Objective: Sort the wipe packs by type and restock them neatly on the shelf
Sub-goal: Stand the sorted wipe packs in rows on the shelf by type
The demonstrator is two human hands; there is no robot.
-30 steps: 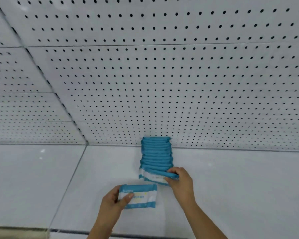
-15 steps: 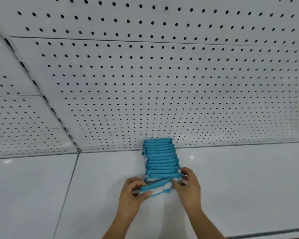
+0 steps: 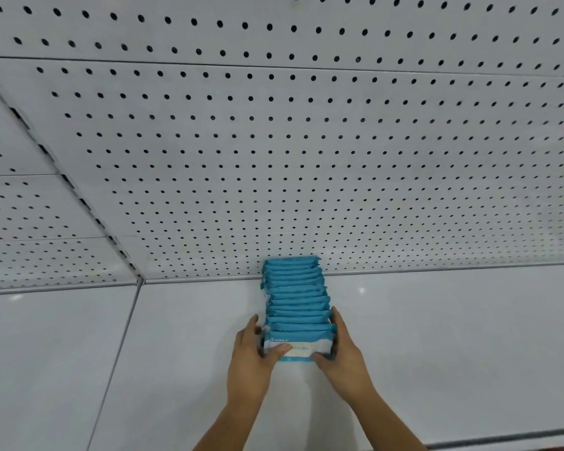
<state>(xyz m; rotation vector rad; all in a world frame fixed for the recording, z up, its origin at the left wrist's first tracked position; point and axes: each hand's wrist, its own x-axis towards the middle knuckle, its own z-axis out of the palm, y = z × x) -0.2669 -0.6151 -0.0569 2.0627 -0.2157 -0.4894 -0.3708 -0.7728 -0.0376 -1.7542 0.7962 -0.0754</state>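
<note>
A row of several blue wipe packs (image 3: 295, 289) stands on edge on the white shelf (image 3: 437, 346), running from the pegboard back wall toward me. The front pack (image 3: 298, 346), blue with a white and yellow label, stands upright against the row. My left hand (image 3: 253, 356) grips its left end, thumb across the label and fingers along the side. My right hand (image 3: 344, 356) grips its right end, fingers along the row's right side and thumb on the front face.
A white pegboard (image 3: 306, 157) forms the back wall behind the row. A seam (image 3: 124, 340) divides this shelf panel from the one to the left. The shelf's front edge (image 3: 502, 439) shows dark at the lower right.
My left hand brought a loose pack from the shelf front to the row. Both hands have stood it upright and pressed it against the front of the row.
</note>
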